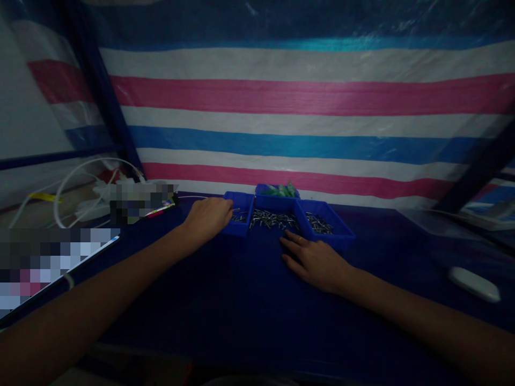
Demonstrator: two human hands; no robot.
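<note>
My left hand [209, 215] is over the left blue bin [237, 229], its fingers pressed together at the near-left rim. A thin bright piece shows by the fingertips, but I cannot tell whether they hold it. Small metal pieces like screws or nails lie in that bin. Between the bins, a loose pile of the same thin metal pieces [273, 219] is spread on the blue table [249, 300]. My right hand [314, 260] rests palm down with fingers apart, fingertips just short of the pile. The right blue bin [341, 228] holds many more dark metal pieces.
Behind the pile stands a back blue bin [277, 202] with green-and-clear plastic packets [284, 190]. A white rounded case [475, 284] lies at the right. White cables [66, 198] and a blurred-out screen [52, 273] are at the left. A striped plastic sheet [289, 96] hangs behind the table.
</note>
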